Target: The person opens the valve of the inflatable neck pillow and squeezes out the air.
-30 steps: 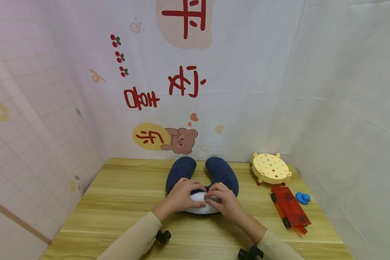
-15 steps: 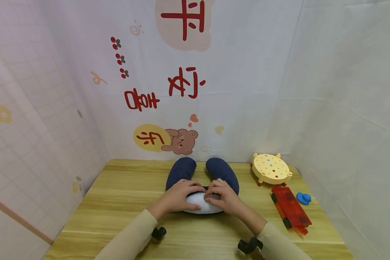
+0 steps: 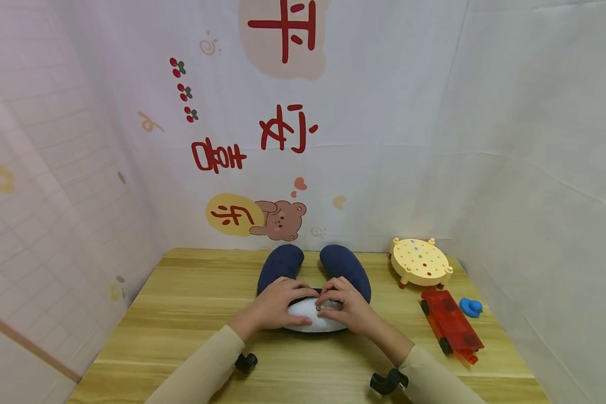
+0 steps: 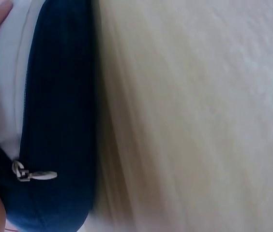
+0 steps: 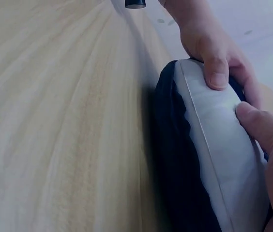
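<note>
Left grip [image 3: 279, 304]: eased slightly leftward; half-curled round navy fabric U-pillow [image 3: 345, 268];
Right grip [image 3: 349, 307]: half-curled round it;
Under both: smooth white lining [image 5: 219, 140]

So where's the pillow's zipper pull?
In the left wrist view, the zipper pull lies lower left, against the navy cover, at the white inner part's end.

wall cloth [image 3: 384, 106] | sideways red characters 平 [image 3: 285, 24], 安 [image 3: 281, 128], 喜 [image 3: 213, 157] | yellow disc [image 3: 232, 200]: 乐 [image 3: 234, 214]

Rm L of pillow [image 3: 305, 308], rear unclear
</note>
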A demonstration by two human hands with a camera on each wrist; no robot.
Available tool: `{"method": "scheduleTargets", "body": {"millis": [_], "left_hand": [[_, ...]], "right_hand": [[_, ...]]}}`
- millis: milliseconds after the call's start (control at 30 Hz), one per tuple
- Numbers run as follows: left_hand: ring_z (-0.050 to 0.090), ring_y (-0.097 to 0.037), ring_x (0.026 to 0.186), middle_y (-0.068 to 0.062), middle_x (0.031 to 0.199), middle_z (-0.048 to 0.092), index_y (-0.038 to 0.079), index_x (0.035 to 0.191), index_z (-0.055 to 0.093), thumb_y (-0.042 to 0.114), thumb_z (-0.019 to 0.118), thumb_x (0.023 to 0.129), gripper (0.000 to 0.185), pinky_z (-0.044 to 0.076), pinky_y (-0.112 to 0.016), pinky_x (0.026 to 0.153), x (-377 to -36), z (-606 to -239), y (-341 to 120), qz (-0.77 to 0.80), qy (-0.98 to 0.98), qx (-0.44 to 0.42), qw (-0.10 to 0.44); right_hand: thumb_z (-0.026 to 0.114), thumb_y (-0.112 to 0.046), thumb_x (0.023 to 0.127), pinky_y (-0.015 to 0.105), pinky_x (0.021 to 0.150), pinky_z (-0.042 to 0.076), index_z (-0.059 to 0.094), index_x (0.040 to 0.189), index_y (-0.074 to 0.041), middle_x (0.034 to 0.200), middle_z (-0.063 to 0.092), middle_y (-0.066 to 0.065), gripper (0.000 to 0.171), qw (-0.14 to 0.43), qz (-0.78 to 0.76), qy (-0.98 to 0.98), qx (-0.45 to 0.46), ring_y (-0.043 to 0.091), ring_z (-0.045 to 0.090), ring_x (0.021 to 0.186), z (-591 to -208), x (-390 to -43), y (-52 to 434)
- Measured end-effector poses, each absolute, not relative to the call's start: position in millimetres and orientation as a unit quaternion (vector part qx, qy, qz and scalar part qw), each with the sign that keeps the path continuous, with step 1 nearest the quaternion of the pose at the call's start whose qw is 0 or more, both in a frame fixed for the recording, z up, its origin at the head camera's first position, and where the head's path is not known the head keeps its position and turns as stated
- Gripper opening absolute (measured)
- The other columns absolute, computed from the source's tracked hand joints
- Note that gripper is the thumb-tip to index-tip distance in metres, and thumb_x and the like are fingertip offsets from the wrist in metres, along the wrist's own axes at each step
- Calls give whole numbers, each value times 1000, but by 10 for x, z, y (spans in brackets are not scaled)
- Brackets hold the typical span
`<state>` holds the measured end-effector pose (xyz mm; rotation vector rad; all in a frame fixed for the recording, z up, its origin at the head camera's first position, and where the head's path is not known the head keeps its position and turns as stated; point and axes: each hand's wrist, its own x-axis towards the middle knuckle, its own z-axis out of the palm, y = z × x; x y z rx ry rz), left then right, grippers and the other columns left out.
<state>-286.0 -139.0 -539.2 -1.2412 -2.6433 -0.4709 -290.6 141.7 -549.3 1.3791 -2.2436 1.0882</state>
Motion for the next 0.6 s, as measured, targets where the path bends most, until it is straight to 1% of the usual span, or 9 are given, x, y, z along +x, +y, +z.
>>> {"method": "scheduleTargets", "body": {"millis": [167, 400, 600], "left_hand": [[63, -12, 129, 12, 140, 67, 40, 148, 68, 69, 78, 95, 61, 43, -42, 118, -2866, -5420, -1373, -174, -897, -398, 80], [61, -11, 131, 15, 141, 66, 42, 145, 70, 65, 85, 91, 60, 44, -45, 117, -2871, -5452, -1373, -227, -894, -381, 61], [61, -11, 132, 15, 142, 66, 41, 141, 72, 63, 88, 89, 59, 45, -47, 116, -2860, -5453, -1377, -262, -888, -375, 55]], "right_hand": [[94, -19, 89, 31, 87, 51, 86, 108, -23, 115, 69, -7, 21, 132, 382, -790, 461, 13, 57, 105, -5485, -2890, 1411], [95, -18, 87, 31, 86, 52, 87, 106, -24, 111, 71, -9, 21, 155, 391, -785, 455, 12, 59, 103, -5555, -2898, 1402], [95, -16, 88, 30, 84, 52, 87, 104, -24, 108, 72, -10, 19, 156, 409, -780, 448, 13, 60, 101, -5579, -2896, 1396]]}}
